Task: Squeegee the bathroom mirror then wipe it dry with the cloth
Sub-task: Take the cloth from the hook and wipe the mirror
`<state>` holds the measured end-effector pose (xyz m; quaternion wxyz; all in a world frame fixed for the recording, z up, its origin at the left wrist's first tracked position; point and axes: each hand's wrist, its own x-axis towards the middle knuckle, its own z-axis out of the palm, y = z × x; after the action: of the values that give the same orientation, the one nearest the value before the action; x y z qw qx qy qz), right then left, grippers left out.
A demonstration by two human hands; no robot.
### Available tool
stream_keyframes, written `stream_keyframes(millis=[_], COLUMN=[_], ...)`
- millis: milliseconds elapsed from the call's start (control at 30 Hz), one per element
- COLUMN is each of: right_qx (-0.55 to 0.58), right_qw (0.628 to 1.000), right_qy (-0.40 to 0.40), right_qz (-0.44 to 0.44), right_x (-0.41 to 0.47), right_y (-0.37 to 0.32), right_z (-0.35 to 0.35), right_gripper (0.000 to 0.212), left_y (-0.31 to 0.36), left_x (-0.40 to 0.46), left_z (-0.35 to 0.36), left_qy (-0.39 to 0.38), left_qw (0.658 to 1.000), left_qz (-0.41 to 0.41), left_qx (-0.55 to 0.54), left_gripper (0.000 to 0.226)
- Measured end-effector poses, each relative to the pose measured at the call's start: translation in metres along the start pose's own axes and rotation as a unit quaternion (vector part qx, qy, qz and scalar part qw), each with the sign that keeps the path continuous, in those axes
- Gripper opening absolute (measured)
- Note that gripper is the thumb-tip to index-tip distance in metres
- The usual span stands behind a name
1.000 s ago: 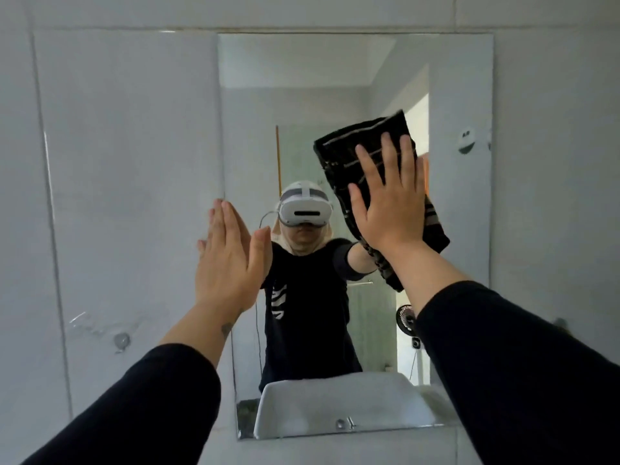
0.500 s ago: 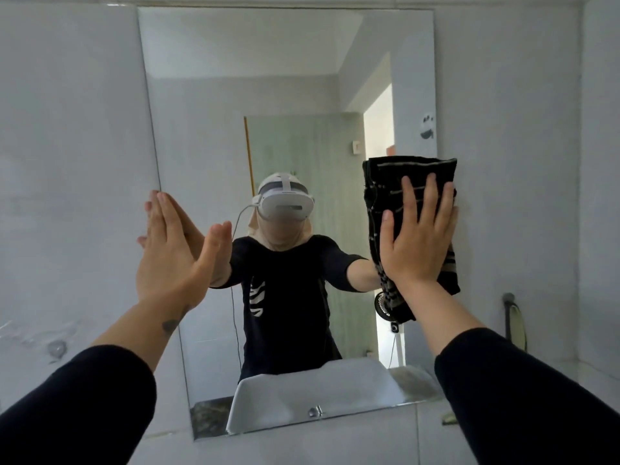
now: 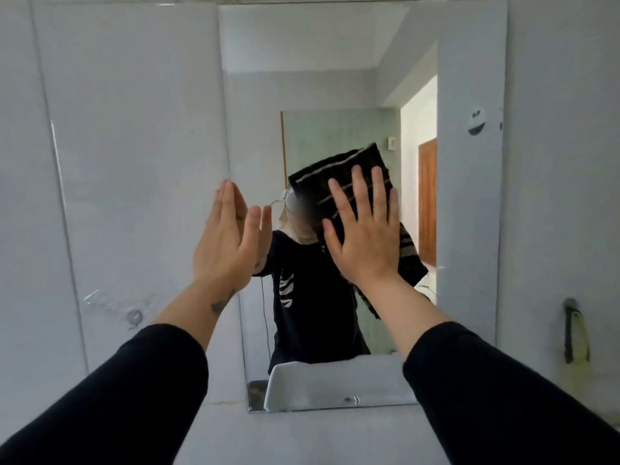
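Observation:
The frameless bathroom mirror (image 3: 335, 62) hangs on the white tiled wall in front of me. My right hand (image 3: 364, 236) lies flat, fingers spread, pressing a dark cloth with pale stripes (image 3: 335, 172) against the middle of the glass. The cloth sticks out above my fingers and hangs below my wrist. My left hand (image 3: 223, 243) is flat and holds nothing, its fingertips touching the mirror's left edge. The reflection shows a person in a dark shirt, partly hidden by the cloth.
The white sink's reflection (image 3: 335, 384) fills the mirror's bottom edge. A dark and yellow object (image 3: 575, 333) hangs from a wall hook to the right of the mirror. A small round fitting (image 3: 134, 317) sits on the tiles at the left.
My right hand has slid the cloth from the mirror's right side leftward to its middle. My left hand stays flat at the left edge. My view has shifted left.

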<state>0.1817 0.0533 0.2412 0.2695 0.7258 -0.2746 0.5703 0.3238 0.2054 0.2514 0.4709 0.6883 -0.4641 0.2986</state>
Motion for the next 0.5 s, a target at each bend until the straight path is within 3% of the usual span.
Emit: stream_keyframes(millis=[267, 500], right_qx=[0.011, 0.000], right_qw=[0.990, 0.974], right_qy=[-0.035, -0.047], right_qz=[-0.138, -0.222], right_x=[-0.022, -0.078], right_y=[-0.087, -0.087], right_z=[0.017, 0.027], right_gripper=[0.060, 0.061], left_y=[-0.035, -0.047], left_x=[-0.041, -0.077], left_z=[-0.005, 0.008], left_qy=[0.030, -0.008], left_qw=[0.999, 0.999], left_qz=[-0.020, -0.030], left_qx=[-0.014, -0.008], left_gripper=[0.056, 0.057])
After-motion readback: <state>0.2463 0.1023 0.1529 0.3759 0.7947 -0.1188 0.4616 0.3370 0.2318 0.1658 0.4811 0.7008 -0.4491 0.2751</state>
